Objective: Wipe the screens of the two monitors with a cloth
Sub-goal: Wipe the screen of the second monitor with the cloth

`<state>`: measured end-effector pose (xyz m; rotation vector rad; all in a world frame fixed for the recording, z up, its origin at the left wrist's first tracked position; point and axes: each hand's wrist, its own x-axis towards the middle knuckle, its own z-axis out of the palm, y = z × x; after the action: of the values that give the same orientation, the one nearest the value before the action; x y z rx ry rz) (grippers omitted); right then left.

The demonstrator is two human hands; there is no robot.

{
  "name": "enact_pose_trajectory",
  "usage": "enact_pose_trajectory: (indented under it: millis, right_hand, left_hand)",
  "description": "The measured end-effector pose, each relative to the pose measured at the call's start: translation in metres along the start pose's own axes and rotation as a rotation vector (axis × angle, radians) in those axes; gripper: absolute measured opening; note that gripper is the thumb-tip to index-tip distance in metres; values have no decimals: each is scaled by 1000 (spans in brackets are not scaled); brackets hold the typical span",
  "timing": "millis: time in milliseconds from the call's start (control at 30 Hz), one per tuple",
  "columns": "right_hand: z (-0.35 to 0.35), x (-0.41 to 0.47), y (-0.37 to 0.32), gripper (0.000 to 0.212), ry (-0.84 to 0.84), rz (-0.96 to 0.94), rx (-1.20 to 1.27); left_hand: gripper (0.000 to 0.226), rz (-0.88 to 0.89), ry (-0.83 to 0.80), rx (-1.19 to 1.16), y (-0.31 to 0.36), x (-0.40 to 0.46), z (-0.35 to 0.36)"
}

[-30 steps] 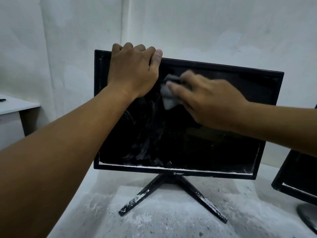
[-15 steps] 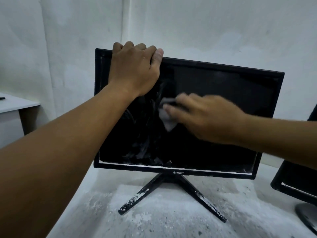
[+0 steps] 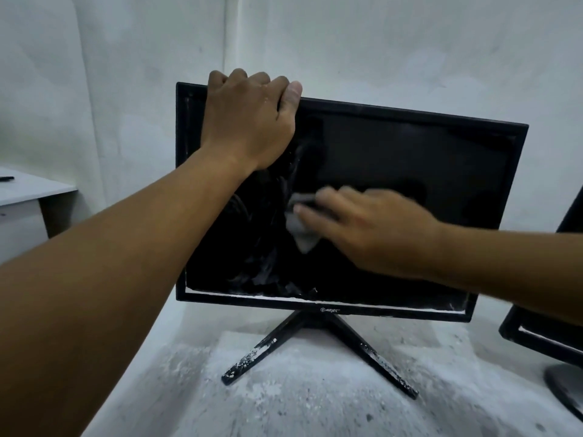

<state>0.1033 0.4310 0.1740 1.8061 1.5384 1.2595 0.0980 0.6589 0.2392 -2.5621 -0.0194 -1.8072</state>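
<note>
Our right hand (image 3: 366,228) presses the cloth (image 3: 299,228) flat mid-screen; smears lie toward seven o'clock, while our left hand (image 3: 249,121) clamps the monitor (image 3: 410,146) top edge.

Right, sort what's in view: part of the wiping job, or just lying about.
Job:
- monitor, gripped on top by left hand
- cloth, pressed to its screen by right hand
- second monitor, right edge

Lying about:
- side desk
- dark item on it

Right hand (image 3: 372,228) blurred; second monitor (image 3: 549,326) cut off at edge.
</note>
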Motion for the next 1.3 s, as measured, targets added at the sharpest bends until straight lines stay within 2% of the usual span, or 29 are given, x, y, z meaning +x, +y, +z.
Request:
enact_pose_trajectory:
  millis: [67,133,200,300,367,467,567,633,667,800,867,1000,1067,1200,1300]
  right_hand:
    - [6,-18,-25,43,-110,-254,17]
    - [8,-22,-27,41,-171,-361,8]
    - [6,-8,-10,41,-95,-240,15]
    - [-3,17,16,42,17,129,7]
    - [0,18,12,44,14,206,21]
    - [10,-2,-18,46,-16,-11,54]
    - [14,-22,-41,46,-184,-331,82]
    - [11,-21,-38,44,-206,-429,54]
    - [9,-14,-32,43,-173,-396,40]
    - [3,12,-13,48,-31,-12,43]
    - [7,5,-25,49,-45,-22,37]
    - [13,-25,-58,49,-226,-302,100]
    - [14,-27,-49,48,-217,-327,105]
    - [3,-12,-7,42,-61,-144,26]
    - [-15,9,33,37,17,46,-24]
  left_hand:
    - [40,-1,0,-15,1,-1,-1]
    - [44,-1,1,-13,1,-1,-2]
    - [50,-4,1,-1,0,-2,-2]
    - [50,-5,-12,7,0,0,-2]
    - [43,-8,-12,-1,1,0,-1]
    - [40,-30,-23,-17,-2,-1,-1]
    - [42,-39,-39,-12,-2,-1,-1]
    - [42,-39,-45,-11,0,-1,-2]
    - [42,-42,-45,-11,0,-1,-3]
    - [41,-37,-34,0,-1,-2,-3]
    - [41,-35,-36,-3,0,-1,-3]
    - [41,-23,-34,-3,-3,-1,-5]
    - [42,-6,-38,-17,-5,0,-5]
    - [49,-6,-57,-118,-11,3,-13]
    - [62,-17,-30,41,-18,1,-15]
